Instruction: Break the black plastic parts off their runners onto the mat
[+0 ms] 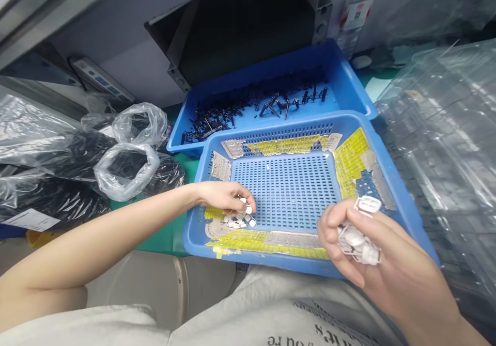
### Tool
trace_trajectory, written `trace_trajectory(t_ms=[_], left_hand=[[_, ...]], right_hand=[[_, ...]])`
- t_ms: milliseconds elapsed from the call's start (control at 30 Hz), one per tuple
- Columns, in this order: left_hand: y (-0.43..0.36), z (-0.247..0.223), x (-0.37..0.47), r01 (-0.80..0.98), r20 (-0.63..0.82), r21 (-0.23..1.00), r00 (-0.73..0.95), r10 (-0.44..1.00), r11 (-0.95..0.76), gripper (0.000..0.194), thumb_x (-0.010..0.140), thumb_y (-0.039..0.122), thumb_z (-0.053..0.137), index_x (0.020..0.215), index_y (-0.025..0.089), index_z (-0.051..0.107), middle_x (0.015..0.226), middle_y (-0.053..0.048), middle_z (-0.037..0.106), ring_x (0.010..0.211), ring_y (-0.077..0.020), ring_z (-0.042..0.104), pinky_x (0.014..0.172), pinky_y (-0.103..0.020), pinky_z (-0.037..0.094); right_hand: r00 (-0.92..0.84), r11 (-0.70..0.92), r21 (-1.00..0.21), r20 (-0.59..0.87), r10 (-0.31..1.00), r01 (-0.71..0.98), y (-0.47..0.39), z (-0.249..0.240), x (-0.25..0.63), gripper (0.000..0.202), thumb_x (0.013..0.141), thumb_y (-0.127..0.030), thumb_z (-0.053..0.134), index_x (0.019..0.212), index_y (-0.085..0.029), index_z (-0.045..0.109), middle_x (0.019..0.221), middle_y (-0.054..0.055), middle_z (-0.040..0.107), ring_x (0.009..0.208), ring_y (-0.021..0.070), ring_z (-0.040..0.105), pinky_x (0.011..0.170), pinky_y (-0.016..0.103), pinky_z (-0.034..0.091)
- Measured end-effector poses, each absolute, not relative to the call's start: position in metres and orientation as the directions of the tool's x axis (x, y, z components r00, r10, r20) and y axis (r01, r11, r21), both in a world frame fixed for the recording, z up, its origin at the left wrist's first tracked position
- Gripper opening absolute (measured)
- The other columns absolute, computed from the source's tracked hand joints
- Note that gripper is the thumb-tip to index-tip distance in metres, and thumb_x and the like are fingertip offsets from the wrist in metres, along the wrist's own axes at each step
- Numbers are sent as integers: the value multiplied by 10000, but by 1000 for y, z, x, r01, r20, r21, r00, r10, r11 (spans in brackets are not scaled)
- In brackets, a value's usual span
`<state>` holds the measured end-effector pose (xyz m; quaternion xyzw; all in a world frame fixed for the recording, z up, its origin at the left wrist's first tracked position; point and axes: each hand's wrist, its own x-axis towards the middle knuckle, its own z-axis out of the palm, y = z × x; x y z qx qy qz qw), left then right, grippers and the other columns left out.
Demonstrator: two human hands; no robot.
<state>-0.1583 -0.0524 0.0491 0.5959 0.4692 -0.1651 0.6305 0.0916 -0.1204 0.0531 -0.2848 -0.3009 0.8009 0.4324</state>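
My left hand [220, 195] reaches into the front left corner of a blue perforated basket [406, 196]. Its fingers are curled down over small white plastic pieces [236, 222], some between the fingertips and others lying on the basket floor. Over the basket's front right edge, my right hand [406, 271] is turned palm up, with a cluster of small white plastic parts [358, 245] cupped in it. Between its thumb and forefinger sits one white frame-like part [368, 204]. Yellow and pale label remnants cover parts of the basket's walls.
Behind the basket stands a blue tray [349, 88] holding many black plastic parts [217, 119]. Clear bags with black contents [127, 173] lie on the left. Stacked clear plastic trays [445, 129] fill the right side. A bottle [354, 18] stands by the wall.
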Motion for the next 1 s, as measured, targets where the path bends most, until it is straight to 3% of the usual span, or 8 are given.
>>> trace_trajectory(t_ms=[100, 200, 300, 400, 600, 767, 867, 1000], left_hand=[[-53, 48, -157, 616, -795, 594, 547, 263, 517, 129, 651, 219, 470, 762, 160, 439, 518, 31, 475, 423, -76, 406, 396, -168, 314], [-55, 44, -154, 598, -772, 616, 588, 242, 512, 144, 614, 190, 474, 739, 171, 406, 562, 26, 472, 457, -81, 406, 400, -171, 293], [-55, 43, -151, 776, -768, 616, 555, 319, 133, 94, 655, 142, 481, 733, 166, 433, 600, 29, 437, 510, -81, 382, 453, -182, 285], [-57, 42, -151, 844, -739, 461, 536, 408, -275, 114, 690, 91, 468, 773, 170, 461, 681, 20, 461, 581, -96, 403, 521, -194, 296], [-64, 33, -157, 814, -729, 306, 534, 430, -493, 239, 725, 91, 505, 937, 196, 473, 879, -23, 486, 682, -131, 461, 544, -202, 274], [-60, 30, -157, 856, -706, 293, 494, 507, -425, 61, 732, 155, 554, 761, 168, 502, 716, -1, 487, 615, -125, 426, 508, -219, 228], [-54, 34, -153, 862, -680, 328, 500, 537, -386, 107, 775, 230, 533, 709, 151, 502, 669, 11, 479, 596, -104, 417, 527, -212, 262], [-48, 37, -147, 831, -696, 555, 433, 573, 45, 226, 748, 367, 561, 731, 146, 520, 584, 41, 450, 509, -71, 398, 505, -195, 300]], right_hand=[[-461, -466, -718, -225, 858, -517, -120, 55, 92, 186, 818, -318, 524, 726, -172, 593, 601, 25, 498, 388, 62, 409, 348, 139, 358], [-451, -464, -713, -230, 863, -525, -120, 55, 91, 185, 813, -317, 530, 721, -169, 593, 590, 28, 492, 393, 70, 414, 337, 139, 350], [-451, -467, -708, -231, 862, -530, -121, 55, 91, 187, 814, -315, 530, 721, -166, 593, 592, 29, 491, 392, 69, 415, 336, 139, 349], [-460, -471, -706, -228, 858, -529, -120, 55, 91, 187, 809, -316, 539, 714, -165, 595, 593, 26, 493, 389, 64, 416, 343, 137, 346], [-463, -480, -702, -237, 854, -527, -119, 57, 91, 191, 811, -322, 532, 717, -169, 597, 592, 27, 487, 417, 81, 436, 335, 137, 335], [-457, -469, -713, -230, 859, -521, -120, 56, 92, 190, 808, -324, 535, 713, -169, 592, 588, 24, 490, 395, 70, 420, 345, 144, 337], [-458, -465, -713, -224, 860, -524, -120, 56, 92, 192, 804, -332, 541, 714, -171, 592, 592, 25, 492, 392, 70, 417, 341, 146, 331], [-444, -463, -716, -235, 865, -523, -119, 55, 91, 188, 794, -331, 552, 711, -167, 593, 594, 28, 495, 393, 75, 415, 335, 152, 325]])
